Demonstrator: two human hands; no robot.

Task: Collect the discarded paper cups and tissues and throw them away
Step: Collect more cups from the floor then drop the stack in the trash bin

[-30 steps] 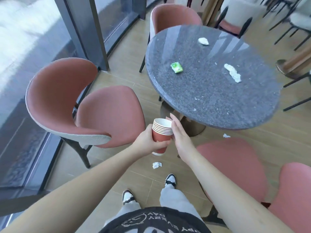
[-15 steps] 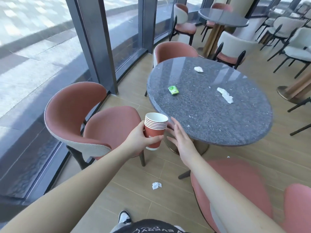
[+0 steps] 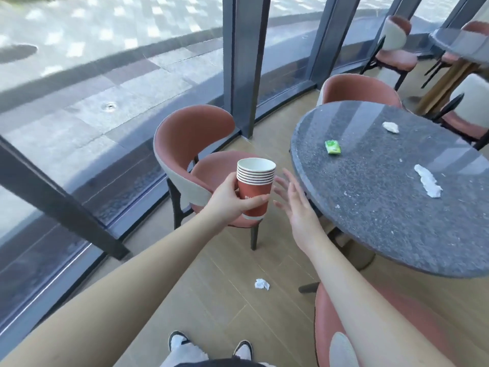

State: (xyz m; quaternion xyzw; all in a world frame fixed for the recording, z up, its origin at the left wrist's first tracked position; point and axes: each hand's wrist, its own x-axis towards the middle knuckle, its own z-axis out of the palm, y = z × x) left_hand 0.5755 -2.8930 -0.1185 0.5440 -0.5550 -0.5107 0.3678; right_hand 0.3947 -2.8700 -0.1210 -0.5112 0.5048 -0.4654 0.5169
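cups (image 3: 254,190) sat nested in the left hand (image 3: 229,201), which gripped them; right hand (image 3: 296,205) was empty, fingers spread. tissues remained: table (image 3: 370,234) at two o'clock, floor tissue (image 3: 262,284) at six.

Curved glass wall (image 3: 105,107) with dark mullions, wooden floor (image 3: 227,308), pink chairs (image 3: 193,133) around grey stone table (image 3: 383,207)
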